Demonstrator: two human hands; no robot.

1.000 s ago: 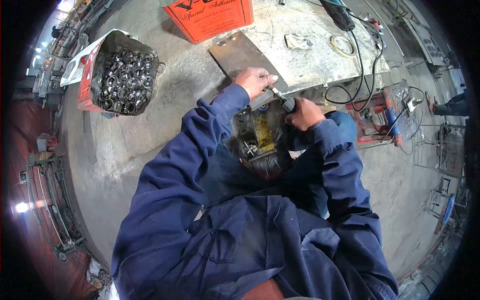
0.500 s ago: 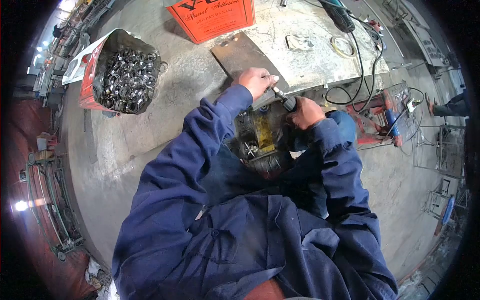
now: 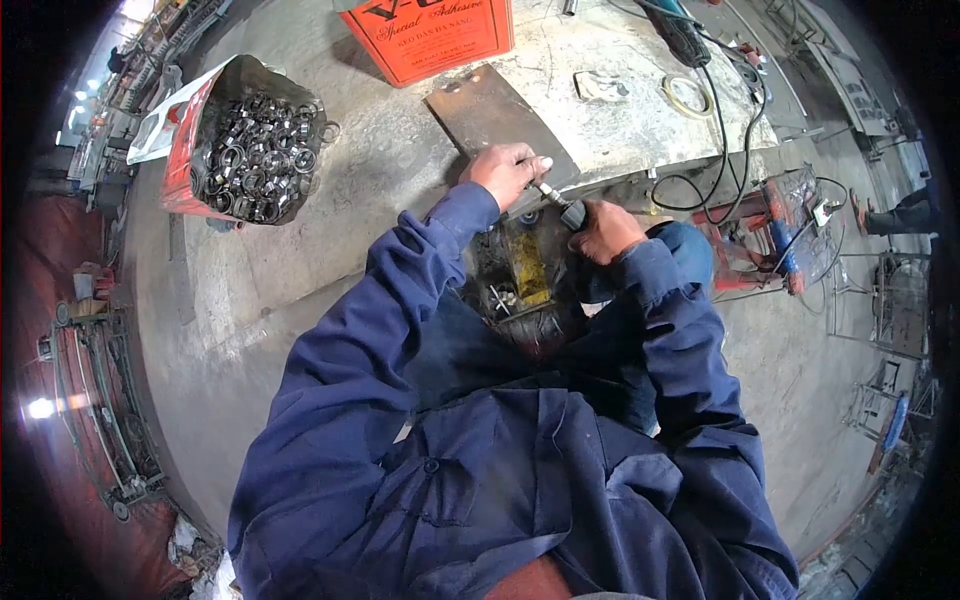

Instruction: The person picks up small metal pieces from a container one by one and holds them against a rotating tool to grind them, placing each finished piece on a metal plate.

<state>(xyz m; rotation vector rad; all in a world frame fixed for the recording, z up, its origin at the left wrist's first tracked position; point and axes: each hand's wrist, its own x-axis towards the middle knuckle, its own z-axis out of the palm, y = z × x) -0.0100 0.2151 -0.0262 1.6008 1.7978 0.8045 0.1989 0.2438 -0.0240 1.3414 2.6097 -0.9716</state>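
Observation:
My right hand (image 3: 612, 234) is closed round a hand tool (image 3: 573, 214) with a dark, thick collar and a slim, pale metal shaft. The shaft points up and left toward my left hand (image 3: 500, 174). Thumb and fingers of that hand are pinched together at the shaft's tip, and what lies between them is too small and covered to make out. Both hands are above the near edge of a flat brown metal plate (image 3: 500, 110). Beneath them, between my knees, is a dark, grimy fixture with a yellow part (image 3: 530, 268).
On the left stands a cut-open red can (image 3: 180, 178) full of small metal rings (image 3: 258, 155). An orange adhesive can (image 3: 440, 42) is at the back. A corded power tool (image 3: 680, 35), its black cable (image 3: 722, 150) and a pale ring (image 3: 687, 96) lie right. A red metal frame (image 3: 740, 235) stands beyond.
My left hand has shifted slightly down and left. The tool in my right hand has tilted a little, and more of its pale shaft shows between the hands.

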